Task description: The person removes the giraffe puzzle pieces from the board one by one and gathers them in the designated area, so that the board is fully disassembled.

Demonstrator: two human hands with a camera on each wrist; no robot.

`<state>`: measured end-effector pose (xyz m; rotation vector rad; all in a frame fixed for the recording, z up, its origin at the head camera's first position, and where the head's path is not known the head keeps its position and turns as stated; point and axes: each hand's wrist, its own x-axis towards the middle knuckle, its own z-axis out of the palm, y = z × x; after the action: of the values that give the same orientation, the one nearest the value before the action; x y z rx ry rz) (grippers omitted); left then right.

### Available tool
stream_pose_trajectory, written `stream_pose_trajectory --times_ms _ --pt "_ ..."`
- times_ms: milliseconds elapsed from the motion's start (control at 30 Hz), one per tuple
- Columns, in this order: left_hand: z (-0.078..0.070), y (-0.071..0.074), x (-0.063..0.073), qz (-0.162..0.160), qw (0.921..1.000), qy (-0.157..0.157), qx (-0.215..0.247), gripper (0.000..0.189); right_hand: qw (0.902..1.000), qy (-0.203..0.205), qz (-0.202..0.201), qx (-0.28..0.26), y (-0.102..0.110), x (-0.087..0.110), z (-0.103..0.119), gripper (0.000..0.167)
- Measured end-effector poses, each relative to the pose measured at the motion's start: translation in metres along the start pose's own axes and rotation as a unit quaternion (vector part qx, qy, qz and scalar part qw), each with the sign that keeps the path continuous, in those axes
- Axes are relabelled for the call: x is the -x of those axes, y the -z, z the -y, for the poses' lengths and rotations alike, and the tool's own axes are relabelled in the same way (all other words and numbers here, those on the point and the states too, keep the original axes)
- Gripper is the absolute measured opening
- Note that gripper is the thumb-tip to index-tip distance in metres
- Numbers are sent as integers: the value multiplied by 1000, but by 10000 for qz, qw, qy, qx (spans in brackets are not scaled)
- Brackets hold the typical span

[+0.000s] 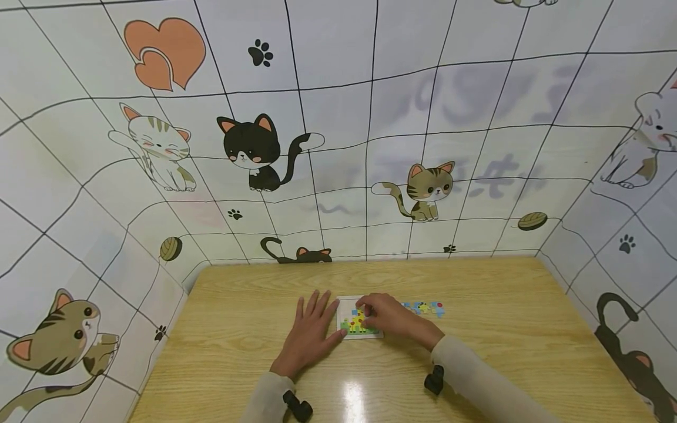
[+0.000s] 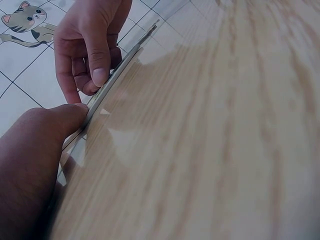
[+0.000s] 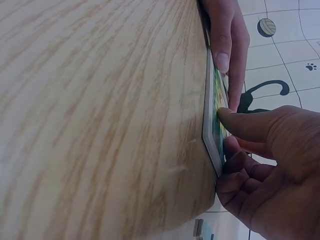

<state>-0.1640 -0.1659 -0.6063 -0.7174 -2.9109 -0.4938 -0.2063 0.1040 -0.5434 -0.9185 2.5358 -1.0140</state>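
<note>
Glossy wood-grained tabletop (image 1: 233,311), smooth-edged puzzle tray (image 1: 347,305), matt cloth sleeve (image 1: 478,373).

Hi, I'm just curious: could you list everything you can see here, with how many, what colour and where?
Puzzle board: one, white with green, yellow, red and blue, on the table
Loose puzzle pieces: several, mostly blue, right of the board
Table: one, light wood, below
Wall covering: white, black grid lines, behind and at the sides
Printed cats: at least seven, black, white or brownish, on it
Hearts: two, orange, upper left
Black wrist devices: two, one per wrist
Sleeves: two, beige, on the arms
Left grip: one, bare skin, board's left edge
Right grip: one, bare skin, over the board
</note>
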Motion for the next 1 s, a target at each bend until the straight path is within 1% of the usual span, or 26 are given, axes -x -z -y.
stream_pose_trajectory --times_ms 200,333,500,633,800,1000 --pt "-1 0 0 2 10000 -6 0 82 9999 84 90 33 1 -1 -5 41" --pt "-1 0 0 18 10000 18 60 82 9997 59 234 32 4 -1 -7 46" --pt "0 -1 0 27 10000 31 27 82 9993 137 335 76 5 -3 -7 52" --pt "0 -2 0 -10 10000 -5 27 83 9990 231 351 139 5 -3 -5 51" --pt "1 -2 1 -17 10000 -8 38 83 9990 213 379 134 5 -4 -3 49" --pt "1 -2 0 -8 10000 12 10 83 9992 183 307 179 5 -3 -1 48"
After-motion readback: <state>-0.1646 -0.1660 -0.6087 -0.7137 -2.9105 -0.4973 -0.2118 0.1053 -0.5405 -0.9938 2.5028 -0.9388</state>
